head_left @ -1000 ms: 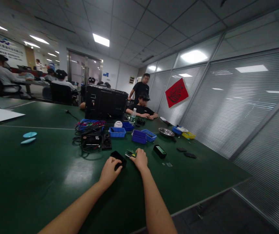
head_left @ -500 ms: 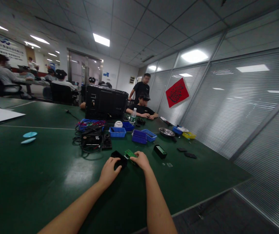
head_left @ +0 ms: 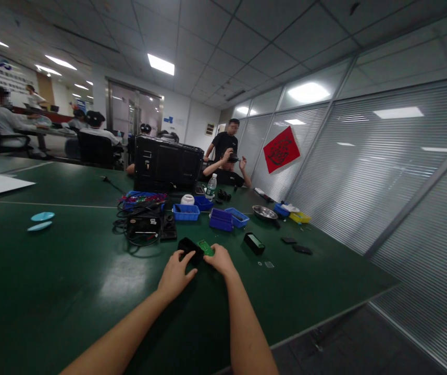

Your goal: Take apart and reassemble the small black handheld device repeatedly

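My left hand (head_left: pixel 174 275) rests on the green table (head_left: pixel 71 281) with its fingers curled around a small black case (head_left: pixel 190 247). Just to the right, my right hand (head_left: pixel 219 260) pinches a small green circuit board (head_left: pixel 206 247) and holds it against the right side of the case. Both forearms reach in from the bottom of the view.
Beyond my hands lie a tangle of cables on a black device (head_left: pixel 141 227), several blue bins (head_left: pixel 186 211), a black box (head_left: pixel 253 243), a metal bowl (head_left: pixel 264 212) and a large black case (head_left: pixel 166 164). A seated person (head_left: pixel 227 174) works across the table. The table's edge runs at the right.
My right hand lifted the green board from the table and brought it left to the black case. The left hand stayed on the case. The seated person raised both hands to the head.
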The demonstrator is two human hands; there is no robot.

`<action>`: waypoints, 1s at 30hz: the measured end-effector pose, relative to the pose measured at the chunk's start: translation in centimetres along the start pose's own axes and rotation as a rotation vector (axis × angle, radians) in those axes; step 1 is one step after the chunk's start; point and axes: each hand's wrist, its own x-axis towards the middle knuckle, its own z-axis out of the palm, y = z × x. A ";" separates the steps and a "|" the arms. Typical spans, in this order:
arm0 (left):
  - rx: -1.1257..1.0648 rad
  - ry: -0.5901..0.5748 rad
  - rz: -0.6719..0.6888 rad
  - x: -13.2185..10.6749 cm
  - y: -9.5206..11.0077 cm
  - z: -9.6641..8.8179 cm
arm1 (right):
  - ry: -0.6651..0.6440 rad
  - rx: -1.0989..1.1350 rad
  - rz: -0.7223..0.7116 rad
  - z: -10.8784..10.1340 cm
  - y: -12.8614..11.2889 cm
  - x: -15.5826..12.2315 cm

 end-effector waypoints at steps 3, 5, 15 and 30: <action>-0.015 0.017 -0.002 0.0 0.1 -0.3 | 0.003 0.008 -0.002 0.0 -0.1 0.0; -0.058 0.024 0.017 -0.1 0.1 -0.6 | 0.052 0.001 0.043 0.0 -0.3 0.0; -0.254 0.218 -0.189 0.5 -1.4 -0.7 | 0.393 0.486 -0.052 -0.3 -3.1 -0.3; -0.253 0.206 -0.225 0.6 -1.7 -0.6 | 0.352 0.189 -0.154 2.5 -4.1 -0.8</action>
